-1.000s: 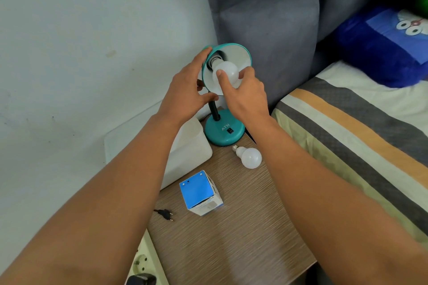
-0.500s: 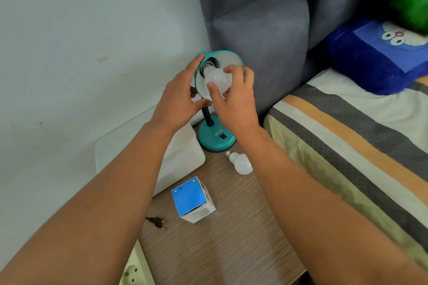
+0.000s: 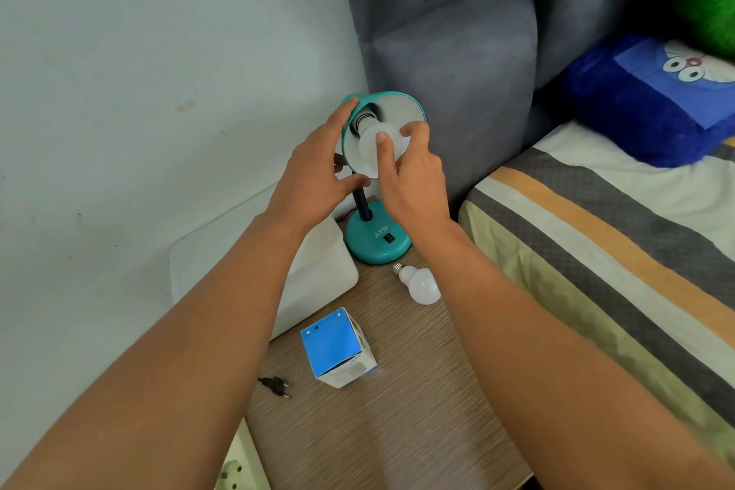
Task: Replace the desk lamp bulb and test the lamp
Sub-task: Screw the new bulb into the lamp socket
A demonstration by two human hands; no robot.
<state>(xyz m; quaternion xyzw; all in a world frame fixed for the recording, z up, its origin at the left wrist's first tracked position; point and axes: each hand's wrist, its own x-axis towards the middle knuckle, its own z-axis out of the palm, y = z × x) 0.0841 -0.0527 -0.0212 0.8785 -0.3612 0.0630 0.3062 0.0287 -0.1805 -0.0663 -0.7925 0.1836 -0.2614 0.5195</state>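
**Bulb in the socket, axis tilted toward the viewer, right hand on it**

The tabletop (image 3: 417, 422) carried everything, with the striped bed (image 3: 596, 251) along its right edge and a grey headboard (image 3: 449, 91) behind. At the back stood the teal desk lamp (image 3: 376, 243), its shade (image 3: 401, 103) turned up and open toward the camera. A white plastic container (image 3: 318, 278) sat to the left of the base.

The left hand (image 3: 314, 171) steadied the shade from the left, fingers straight along its rim and thumb under the lower edge. The right hand (image 3: 409, 175) was the nearer one to the work: its grip was pinching the white bulb (image 3: 372, 141) seated in the shade, thumb across the front of the globe and fingers curled round its right side.

The relation that mattered was the bulb's long axis. It ran from the socket (image 3: 364, 119), deep at the upper left of the shade, down and out toward the right hand, so any turning would have to go round that slanted line rather than a vertical one. Whether the thread was fully home could not be told.

A spare bulb (image 3: 421, 284) lay on its side just in front of the base, cap pointing toward the lamp. Nearer lay a blue-topped bulb box (image 3: 338, 348), and to its left the lamp's black plug (image 3: 274, 386), unplugged; a socket strip (image 3: 234, 473) showed at the lower edge. Testing seemed yet to come.
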